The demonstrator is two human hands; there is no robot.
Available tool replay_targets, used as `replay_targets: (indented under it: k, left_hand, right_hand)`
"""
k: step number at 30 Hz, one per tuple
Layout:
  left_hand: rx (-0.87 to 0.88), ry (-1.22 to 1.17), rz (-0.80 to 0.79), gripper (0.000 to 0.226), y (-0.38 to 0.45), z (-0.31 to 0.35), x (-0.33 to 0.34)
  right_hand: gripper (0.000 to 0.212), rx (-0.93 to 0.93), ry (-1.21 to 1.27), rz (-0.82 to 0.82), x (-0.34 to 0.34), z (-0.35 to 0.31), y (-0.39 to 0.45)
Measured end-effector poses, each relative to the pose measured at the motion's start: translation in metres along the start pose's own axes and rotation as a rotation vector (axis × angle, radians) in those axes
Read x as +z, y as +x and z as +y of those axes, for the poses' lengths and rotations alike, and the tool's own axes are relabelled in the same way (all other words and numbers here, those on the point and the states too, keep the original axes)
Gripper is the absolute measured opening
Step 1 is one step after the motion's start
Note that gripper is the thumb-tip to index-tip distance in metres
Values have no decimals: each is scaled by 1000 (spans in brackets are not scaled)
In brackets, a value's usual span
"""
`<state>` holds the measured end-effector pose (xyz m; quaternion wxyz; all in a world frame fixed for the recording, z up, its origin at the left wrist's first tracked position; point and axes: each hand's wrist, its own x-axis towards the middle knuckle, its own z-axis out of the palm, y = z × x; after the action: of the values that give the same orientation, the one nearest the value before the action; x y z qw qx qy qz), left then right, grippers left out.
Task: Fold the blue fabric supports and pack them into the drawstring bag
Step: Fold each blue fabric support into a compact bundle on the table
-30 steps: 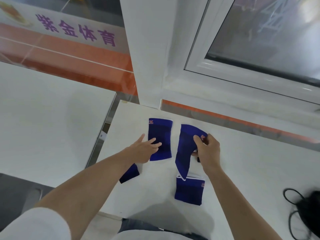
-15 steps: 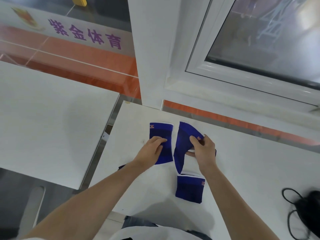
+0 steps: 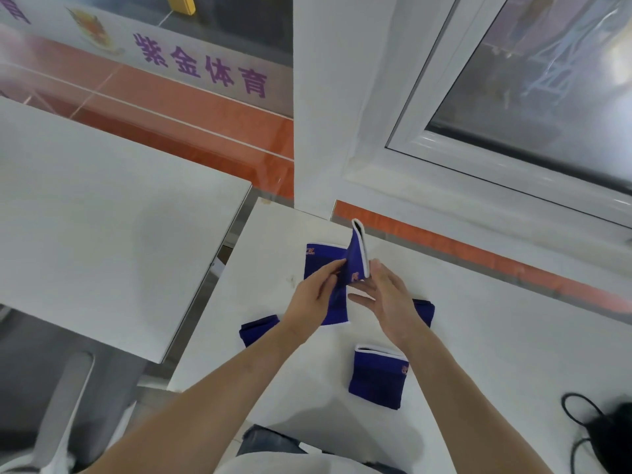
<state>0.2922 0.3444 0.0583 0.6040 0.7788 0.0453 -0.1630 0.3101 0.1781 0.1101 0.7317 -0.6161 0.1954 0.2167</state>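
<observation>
A second white table [image 3: 102, 217] occupied the left of the view, apart from the work table [image 3: 478, 336] by a narrow gap. On the work table, at about 8 o'clock from the hands, a small folded support [image 3: 254, 331] lay flat, partly hidden under the left forearm. At 12 o'clock from it, a flat support [image 3: 319, 258] lay on the table with its white-trimmed end toward the wall and its near end showing below the left hand.

The left hand [image 3: 314, 299] was closed in a pinch on the lifted support [image 3: 355, 258], fingertips gripping its lower left edge. That support stood raised above the table, its white-edged opening pointing up toward 12 o'clock and an orange logo facing the camera near its base. The right hand [image 3: 390, 302] met it from the right: the fingertips touched the white trim, the thumb spread out below. Whether those fingers actually gripped the fabric or merely rested against it could not be determined.

At 3 o'clock from the right wrist, a dark blue piece [image 3: 424, 311] showed just beyond the hand, mostly covered. At 6 o'clock from the hands, a folded support [image 3: 378, 378] lay flat, white trim toward the hands, logo at its right edge.

At the far right edge, about 4 o'clock, the black bag [image 3: 612, 436] rested on the table with its cord [image 3: 574, 408] looped to its left, well apart from the supports.
</observation>
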Motion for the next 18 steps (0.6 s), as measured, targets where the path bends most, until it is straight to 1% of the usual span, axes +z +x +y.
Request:
replay_targets:
  k: [2,4,6,7,9,10,11,12,13,15,16,18]
  left_hand:
    - [0,-9,-31,38,-2,0,-3]
    - [13,-1,-60,45,-5,-1,-1]
    - [-1,-35,34,45,-6,-4,0]
    - [-32,-76,95,41,-6,-2,0]
    - [-64,-139,182,31,-6,1,-3]
    - [-60,-160,193,29,-6,2,-4]
    - [-55,-175,182,29,-6,3,-6]
    - [-57,-186,165,29,-6,4,-7]
    - [-67,-187,142,30,-5,6,-9]
    - [-105,-211,88,32,-4,6,-12]
    - [-115,-237,67,32,-4,6,-14]
    - [-123,-288,46,30,-4,10,-16]
  right_hand:
    - [65,23,9,-12,4,-2,2]
    - [62,19,-5,-30,9,-2,4]
    - [61,16,-33,-68,15,-3,5]
    - [58,15,-54,-91,17,-3,4]
    - [39,-38,-153,-103,21,-1,4]
    - [28,-83,-213,-73,21,1,5]
    - [22,-124,-275,-26,20,4,8]
    - [21,-157,-331,24,19,6,10]
    - [22,-178,-383,74,16,8,14]
    - [32,-179,-429,137,9,11,20]
    - [38,-155,-402,131,5,12,22]
    - [44,-89,-286,69,0,13,24]
